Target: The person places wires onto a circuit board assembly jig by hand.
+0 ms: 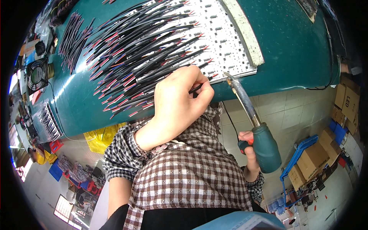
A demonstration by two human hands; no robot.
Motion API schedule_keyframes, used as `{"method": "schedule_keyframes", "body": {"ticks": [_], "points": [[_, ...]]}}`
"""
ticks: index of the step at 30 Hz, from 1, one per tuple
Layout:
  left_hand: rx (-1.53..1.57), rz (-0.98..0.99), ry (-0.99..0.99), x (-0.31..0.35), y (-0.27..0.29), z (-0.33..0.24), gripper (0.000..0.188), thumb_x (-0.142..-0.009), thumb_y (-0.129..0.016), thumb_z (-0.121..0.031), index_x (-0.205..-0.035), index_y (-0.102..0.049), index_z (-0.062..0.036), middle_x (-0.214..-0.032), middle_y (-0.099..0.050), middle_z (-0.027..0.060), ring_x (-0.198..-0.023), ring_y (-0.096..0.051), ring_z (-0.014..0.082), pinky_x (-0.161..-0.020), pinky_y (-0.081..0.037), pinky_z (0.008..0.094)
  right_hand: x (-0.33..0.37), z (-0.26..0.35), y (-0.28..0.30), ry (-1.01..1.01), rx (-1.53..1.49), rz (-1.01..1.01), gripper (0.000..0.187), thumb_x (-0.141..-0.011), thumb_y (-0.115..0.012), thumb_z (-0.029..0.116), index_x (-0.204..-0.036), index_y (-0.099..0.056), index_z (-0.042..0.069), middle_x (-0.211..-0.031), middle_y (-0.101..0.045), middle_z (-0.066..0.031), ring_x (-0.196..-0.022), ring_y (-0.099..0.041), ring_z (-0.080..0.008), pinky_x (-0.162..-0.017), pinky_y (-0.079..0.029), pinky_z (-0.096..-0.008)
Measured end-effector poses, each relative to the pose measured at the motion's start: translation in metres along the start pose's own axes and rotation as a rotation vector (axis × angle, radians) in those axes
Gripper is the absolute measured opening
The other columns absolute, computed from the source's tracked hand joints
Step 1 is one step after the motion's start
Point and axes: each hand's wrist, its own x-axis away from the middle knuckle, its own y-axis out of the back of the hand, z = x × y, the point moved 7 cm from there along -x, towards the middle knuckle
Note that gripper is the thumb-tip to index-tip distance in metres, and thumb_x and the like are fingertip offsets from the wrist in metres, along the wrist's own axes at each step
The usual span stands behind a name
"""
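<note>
My left hand (174,101) is closed, thumb and finger pinching a black two-wire cable (197,89) whose stripped red end reaches the near edge of a white circuit board panel (224,34). In my right hand (250,153) is a soldering iron (266,147) with a dark green handle and a metal barrel. Its tip points up and left, close to the board edge and the cable end; whether they touch I cannot tell. Many black cables (153,53) with red and blue ends lie in rows over the panel's left side, their right ends along its small dark parts.
A pale bar (245,32) lies along the panel's right side on the green table (285,50). More thin cables (74,42) form a bundle at the left, near a black fan (37,76). Yellow plastic (103,138) hangs below the table edge; cardboard boxes (312,159) stand at the right.
</note>
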Motion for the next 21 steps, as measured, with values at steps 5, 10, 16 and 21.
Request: {"method": "schedule_keyframes", "body": {"ticks": [5,10,16,21], "points": [[0.000,-0.003,0.002,0.000,0.001,0.000,0.012,-0.076,-0.071,-0.007,-0.076,-0.059,-0.0060,-0.068,-0.061,0.0071,-0.058,-0.060,0.0231,-0.053,-0.048,0.0341,0.000,-0.004,0.002,-0.111,-0.106,-0.054,0.058,-0.084,-0.081,0.031,-0.119,-0.060,-0.010,-0.095,-0.074,-0.0130,-0.088,-0.074,-0.0215,-0.082,-0.058,-0.0328],[-0.140,0.002,-0.119,0.001,0.001,-0.011,0.013,-0.078,-0.071,-0.007,-0.079,-0.059,-0.0076,-0.069,-0.057,0.0073,-0.057,-0.060,0.0247,-0.051,-0.049,0.0352,-0.006,0.002,0.001,-0.197,-0.202,-0.097,0.059,-0.084,-0.081,0.029,-0.120,-0.059,-0.012,-0.093,-0.074,-0.0141,-0.089,-0.074,-0.0234,-0.083,-0.059,-0.0359],[-0.174,-0.091,-0.263,0.006,-0.008,-0.012,0.018,-0.075,-0.073,-0.004,-0.076,-0.055,-0.0086,-0.067,-0.051,0.0060,-0.053,-0.057,0.0240,-0.046,-0.048,0.0347,-0.005,-0.002,0.002,-0.178,-0.198,-0.081,0.057,-0.084,-0.081,0.027,-0.120,-0.059,-0.011,-0.093,-0.074,-0.0132,-0.088,-0.074,-0.0228,-0.082,-0.059,-0.0347],[-0.160,-0.155,-0.280,0.006,-0.006,-0.011,0.019,-0.075,-0.073,-0.003,-0.074,-0.055,-0.0085,-0.066,-0.051,0.0054,-0.051,-0.056,0.0219,-0.043,-0.045,0.0329,-0.003,-0.006,0.002,-0.155,-0.181,-0.066,0.057,-0.084,-0.081,0.027,-0.120,-0.059,-0.011,-0.092,-0.073,-0.0125,-0.086,-0.073,-0.0214,-0.081,-0.058,-0.0332]]}}
